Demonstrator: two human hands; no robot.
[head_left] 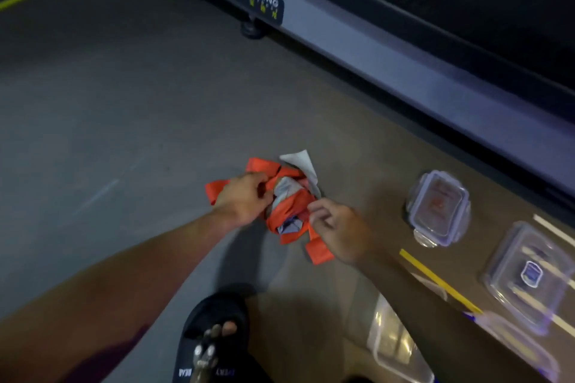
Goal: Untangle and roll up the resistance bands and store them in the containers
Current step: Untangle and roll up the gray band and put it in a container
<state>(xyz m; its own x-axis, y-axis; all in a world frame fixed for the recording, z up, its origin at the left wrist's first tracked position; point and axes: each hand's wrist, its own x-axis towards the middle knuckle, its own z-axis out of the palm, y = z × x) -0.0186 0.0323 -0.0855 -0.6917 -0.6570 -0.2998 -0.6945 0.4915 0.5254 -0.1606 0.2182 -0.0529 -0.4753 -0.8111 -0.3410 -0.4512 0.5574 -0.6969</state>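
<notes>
Gripping tangled bands (287, 211), left hand (245, 199), right hand (337, 227) seemingly pinching, lidded containers (438, 208) near, treadmill (373, 50) behind

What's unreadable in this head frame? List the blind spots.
- Bands: orange and pale strips bunched together; the count and how they knot can't be told.
- Left hand covers part of the tangle; its fingertips are hidden in the bands.
- Right hand: blurred, so whether its fingers pinch the orange strip is unclear.
- Open container: cut off by the bottom edge.
- Lid labels: too blurred to read.
</notes>
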